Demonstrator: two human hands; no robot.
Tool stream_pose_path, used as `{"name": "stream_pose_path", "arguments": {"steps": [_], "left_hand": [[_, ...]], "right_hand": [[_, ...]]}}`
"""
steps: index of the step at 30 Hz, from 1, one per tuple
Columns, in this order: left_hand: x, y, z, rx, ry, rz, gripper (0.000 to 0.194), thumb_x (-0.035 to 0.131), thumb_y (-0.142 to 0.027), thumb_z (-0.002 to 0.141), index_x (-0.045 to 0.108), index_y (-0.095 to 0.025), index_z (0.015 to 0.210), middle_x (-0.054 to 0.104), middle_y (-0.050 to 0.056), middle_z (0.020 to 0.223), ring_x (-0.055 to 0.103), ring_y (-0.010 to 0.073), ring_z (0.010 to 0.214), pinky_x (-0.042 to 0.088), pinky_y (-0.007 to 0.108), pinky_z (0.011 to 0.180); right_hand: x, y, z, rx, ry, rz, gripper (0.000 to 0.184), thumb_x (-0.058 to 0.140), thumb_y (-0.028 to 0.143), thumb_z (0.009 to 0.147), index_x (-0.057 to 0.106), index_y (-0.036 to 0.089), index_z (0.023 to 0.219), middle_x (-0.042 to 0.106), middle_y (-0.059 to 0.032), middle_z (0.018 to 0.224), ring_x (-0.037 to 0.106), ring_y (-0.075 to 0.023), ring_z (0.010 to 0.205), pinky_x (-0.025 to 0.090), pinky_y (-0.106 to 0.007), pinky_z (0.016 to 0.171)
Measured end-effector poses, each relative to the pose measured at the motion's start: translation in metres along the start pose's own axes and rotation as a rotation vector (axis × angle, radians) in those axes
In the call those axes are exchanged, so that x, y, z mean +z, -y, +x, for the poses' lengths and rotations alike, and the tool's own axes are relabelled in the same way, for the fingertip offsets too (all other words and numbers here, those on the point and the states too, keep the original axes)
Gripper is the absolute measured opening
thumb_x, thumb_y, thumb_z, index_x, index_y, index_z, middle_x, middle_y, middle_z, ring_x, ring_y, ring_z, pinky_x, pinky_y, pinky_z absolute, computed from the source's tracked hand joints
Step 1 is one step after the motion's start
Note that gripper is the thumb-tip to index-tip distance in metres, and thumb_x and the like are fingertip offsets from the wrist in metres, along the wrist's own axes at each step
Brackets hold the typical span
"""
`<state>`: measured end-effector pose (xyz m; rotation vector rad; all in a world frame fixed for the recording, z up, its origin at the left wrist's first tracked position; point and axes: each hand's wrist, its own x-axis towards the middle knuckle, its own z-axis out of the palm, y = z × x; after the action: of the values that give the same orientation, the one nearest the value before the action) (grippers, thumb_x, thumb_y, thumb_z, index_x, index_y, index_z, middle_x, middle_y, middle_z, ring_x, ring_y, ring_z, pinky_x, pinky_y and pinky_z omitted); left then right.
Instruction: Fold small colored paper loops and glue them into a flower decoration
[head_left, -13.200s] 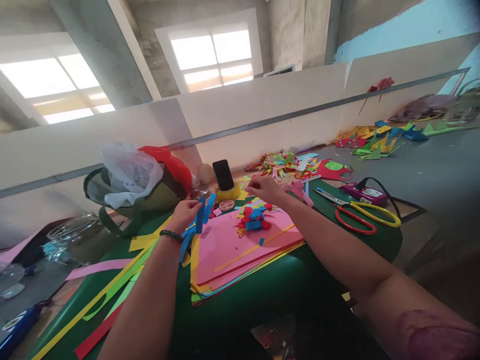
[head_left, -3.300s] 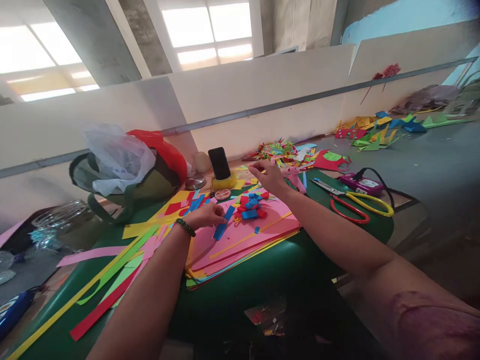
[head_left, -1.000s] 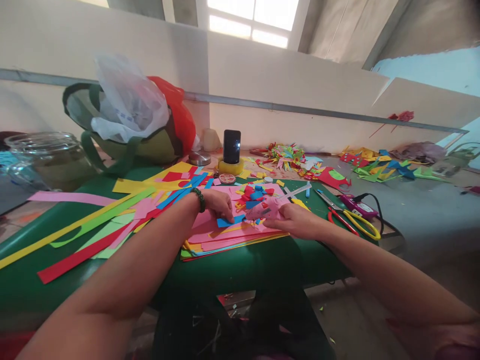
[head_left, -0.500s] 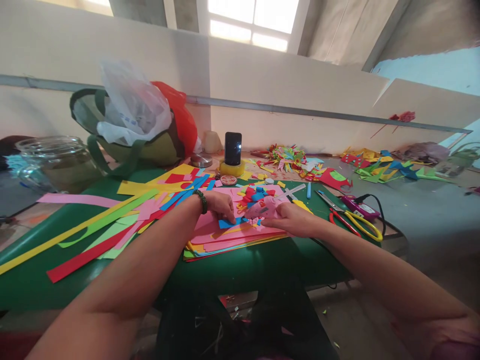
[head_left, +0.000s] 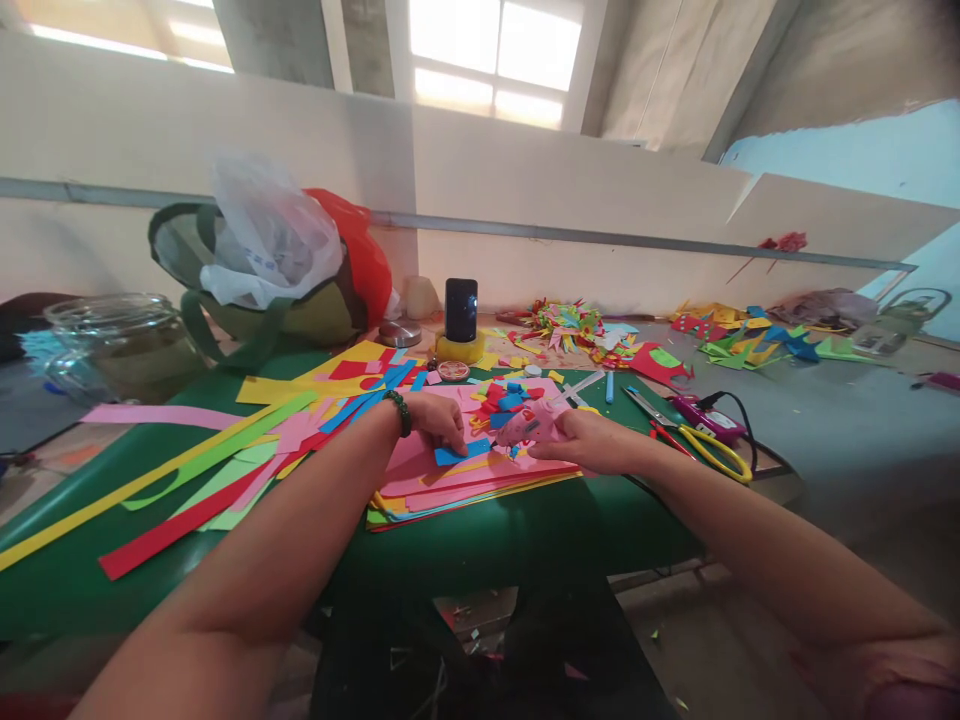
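My left hand, a green bead bracelet at its wrist, is closed and pins a blue paper strip against the stack of coloured paper. In my right hand is a pink hot glue gun, its nozzle pointing left at the strip's right end. Whether the nozzle touches the paper I cannot tell. A clear glue stick sticks out of the gun's back. Just behind, on the pink top sheet, lies a small heap of red and blue paper loops.
Long paper strips spread over the green table cover at left. Scissors and a purple power device with a cord lie at right. A phone stands behind on yellow tape. A bag and glass jar stand back left.
Earlier my right hand was empty-looking above the stack; now it holds the glue gun. My left hand has lowered the blue strip onto the stack. Over the last second the hands barely moved.
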<state>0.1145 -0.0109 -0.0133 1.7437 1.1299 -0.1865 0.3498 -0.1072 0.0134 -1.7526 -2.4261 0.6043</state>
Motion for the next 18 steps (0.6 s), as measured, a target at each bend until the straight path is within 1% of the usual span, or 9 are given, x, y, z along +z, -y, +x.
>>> {"name": "stream_pose_path", "arguments": {"steps": [2, 4, 7, 11, 13, 16, 18], "left_hand": [[-0.002, 0.001, 0.0, 0.002, 0.012, 0.017, 0.035, 0.089, -0.037, 0.038, 0.063, -0.016, 0.048, 0.056, 0.0, 0.048, 0.051, 0.0122, 0.048, 0.046, 0.024, 0.046], [-0.003, 0.003, 0.001, 0.013, 0.021, 0.027, 0.037, 0.089, -0.039, 0.037, 0.062, -0.016, 0.048, 0.056, -0.001, 0.048, 0.051, 0.0115, 0.048, 0.047, 0.023, 0.047], [-0.004, 0.006, 0.003, 0.053, 0.021, 0.02, 0.035, 0.088, -0.04, 0.039, 0.063, -0.017, 0.048, 0.057, -0.001, 0.047, 0.051, 0.0113, 0.046, 0.046, 0.022, 0.045], [-0.004, 0.01, 0.007, 0.066, 0.01, 0.004, 0.03, 0.086, -0.038, 0.041, 0.065, -0.019, 0.048, 0.059, 0.001, 0.047, 0.053, 0.0134, 0.045, 0.047, 0.023, 0.043], [-0.004, 0.011, 0.008, 0.078, 0.023, -0.005, 0.028, 0.086, -0.036, 0.041, 0.065, -0.019, 0.047, 0.059, 0.002, 0.046, 0.053, 0.0138, 0.044, 0.047, 0.023, 0.042], [-0.005, 0.01, 0.009, 0.1, 0.042, -0.01, 0.026, 0.086, -0.033, 0.042, 0.065, -0.018, 0.046, 0.059, 0.002, 0.045, 0.053, 0.0139, 0.044, 0.046, 0.023, 0.042], [-0.004, 0.009, 0.008, 0.082, 0.016, -0.003, 0.026, 0.086, -0.032, 0.042, 0.065, -0.017, 0.046, 0.059, 0.003, 0.046, 0.053, 0.0143, 0.044, 0.046, 0.024, 0.042]], "right_hand": [[-0.001, -0.001, 0.0, 0.02, -0.013, 0.018, 0.045, 0.052, 0.059, 0.08, 0.045, 0.02, 0.059, 0.037, 0.0042, 0.053, 0.036, -0.0103, 0.052, 0.024, -0.026, 0.052], [0.0, 0.0, 0.001, 0.043, -0.027, 0.057, 0.05, 0.05, 0.064, 0.079, 0.042, 0.02, 0.057, 0.035, 0.0046, 0.053, 0.034, -0.0098, 0.051, 0.022, -0.026, 0.05], [0.003, 0.003, 0.003, 0.014, -0.07, 0.123, 0.054, 0.049, 0.07, 0.076, 0.038, 0.021, 0.056, 0.032, 0.0053, 0.052, 0.032, -0.0092, 0.051, 0.021, -0.026, 0.049], [0.006, 0.008, 0.007, -0.014, -0.124, 0.129, 0.054, 0.051, 0.069, 0.076, 0.038, 0.021, 0.056, 0.033, 0.0055, 0.052, 0.031, -0.0088, 0.05, 0.021, -0.025, 0.048], [0.007, 0.011, 0.008, -0.011, -0.12, 0.113, 0.052, 0.052, 0.067, 0.076, 0.04, 0.021, 0.056, 0.035, 0.0053, 0.052, 0.031, -0.0089, 0.05, 0.021, -0.025, 0.048], [0.009, 0.013, 0.008, -0.022, -0.08, 0.078, 0.052, 0.054, 0.064, 0.077, 0.038, 0.02, 0.054, 0.034, 0.0054, 0.052, 0.032, -0.0088, 0.05, 0.021, -0.026, 0.049], [0.01, 0.014, 0.008, -0.021, -0.039, 0.051, 0.052, 0.053, 0.062, 0.078, 0.037, 0.02, 0.053, 0.033, 0.0052, 0.052, 0.032, -0.0089, 0.05, 0.021, -0.026, 0.05]]}}
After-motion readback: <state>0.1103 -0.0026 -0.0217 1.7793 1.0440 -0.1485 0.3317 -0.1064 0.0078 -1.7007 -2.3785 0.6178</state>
